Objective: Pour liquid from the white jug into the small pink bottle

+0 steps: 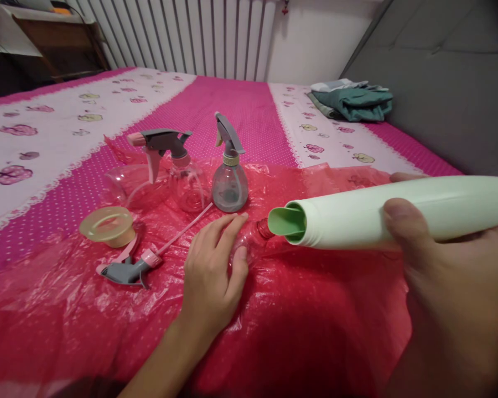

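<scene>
My left hand [213,265] is wrapped round a small clear bottle [253,240], which tilts with its threaded neck toward the right. A pale green bottle [357,213] lies nearly level in my right hand [444,287], its green pouring spout at or just above the clear bottle's neck. Whether liquid is flowing, I cannot tell. Left of my left hand, a grey and pink spray head [128,271] with a long pink tube rests on the red plastic sheet [315,320]. Beside it sits a yellowish funnel-shaped cup [108,225].
A small grey spray bottle [230,185] stands behind my left hand. Next to it is a clear spray bottle [186,188] with a grey and pink trigger. Folded clothes [352,100] lie on the patterned bedspread [232,105]. A radiator [182,36] and a grey headboard [440,83] border the bed.
</scene>
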### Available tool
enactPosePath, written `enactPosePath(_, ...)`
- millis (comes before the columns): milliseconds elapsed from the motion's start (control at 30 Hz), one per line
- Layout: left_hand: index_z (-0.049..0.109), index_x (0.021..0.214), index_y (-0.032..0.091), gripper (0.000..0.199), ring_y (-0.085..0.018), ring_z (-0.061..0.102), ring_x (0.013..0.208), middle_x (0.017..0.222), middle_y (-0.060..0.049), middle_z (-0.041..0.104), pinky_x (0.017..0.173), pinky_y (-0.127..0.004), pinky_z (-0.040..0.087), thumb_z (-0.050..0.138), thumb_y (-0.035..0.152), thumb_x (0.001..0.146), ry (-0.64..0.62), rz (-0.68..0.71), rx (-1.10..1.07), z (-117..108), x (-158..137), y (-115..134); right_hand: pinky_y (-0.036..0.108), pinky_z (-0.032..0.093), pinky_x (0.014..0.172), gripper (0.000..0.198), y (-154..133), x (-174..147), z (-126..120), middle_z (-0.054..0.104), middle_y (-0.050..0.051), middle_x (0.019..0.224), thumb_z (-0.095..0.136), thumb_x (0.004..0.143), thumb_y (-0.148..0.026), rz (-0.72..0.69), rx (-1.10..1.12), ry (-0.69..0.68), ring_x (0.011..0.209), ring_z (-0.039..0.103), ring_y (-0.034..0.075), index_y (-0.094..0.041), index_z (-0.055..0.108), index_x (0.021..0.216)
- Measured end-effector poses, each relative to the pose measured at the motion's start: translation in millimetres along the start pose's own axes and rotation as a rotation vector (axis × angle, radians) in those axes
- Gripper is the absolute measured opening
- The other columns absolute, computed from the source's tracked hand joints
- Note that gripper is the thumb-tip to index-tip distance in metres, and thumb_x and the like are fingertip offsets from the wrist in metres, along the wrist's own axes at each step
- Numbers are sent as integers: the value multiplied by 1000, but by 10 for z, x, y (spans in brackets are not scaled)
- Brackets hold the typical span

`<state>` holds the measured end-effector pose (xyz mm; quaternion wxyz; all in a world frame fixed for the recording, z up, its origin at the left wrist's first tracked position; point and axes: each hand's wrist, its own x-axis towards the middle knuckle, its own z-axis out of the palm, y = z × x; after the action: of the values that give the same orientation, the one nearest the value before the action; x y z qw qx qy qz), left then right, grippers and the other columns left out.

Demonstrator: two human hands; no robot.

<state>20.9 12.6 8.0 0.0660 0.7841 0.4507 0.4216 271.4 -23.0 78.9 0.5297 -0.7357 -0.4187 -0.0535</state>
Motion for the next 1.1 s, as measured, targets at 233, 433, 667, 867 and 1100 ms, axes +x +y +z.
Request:
enactPosePath(233,61,147,20,40,-30,66,131,142,-11,70,109,-47,52,41,29,113,-3,9,7,3,-1,4,55,57,82,89,128,89,91,75,17,111,81,49,-83,265,-18,2,101,71,38,-16,79,107)
enactPosePath(433,60,148,20,40,-31,66,130,142,-12,70,108,-49,53,42,30,113,1,14,12,13,-3,-2,53,54,86,90,205,97,119,76,12,114,82,52,-86,316,36,-51,101,72,35,-19,76,111)
enactPosePath(667,60,147,21,40,-30,66,131,143,-12,69,109,-50,53,40,31,114,-5,3,13,12,-2,2,49,53,82,95,206,101,132,75,12,114,79,53,-90,297,63,-36,99,72,33,-17,75,115)
enactPosePath(867,59,148,24,40,-30,66,131,144,-11,69,109,-50,53,42,30,113,-12,-6,3,6,2,3,49,53,82,93,160,90,149,75,13,108,80,53,-88,314,47,-23,96,71,32,-15,75,111)
enactPosePath(1100,60,148,22,40,-31,66,131,144,-12,69,109,-49,53,42,30,113,-12,-11,0,7,0,8,49,53,81,92,152,106,148,74,13,104,79,54,-86,315,39,-23,94,70,32,-13,74,109)
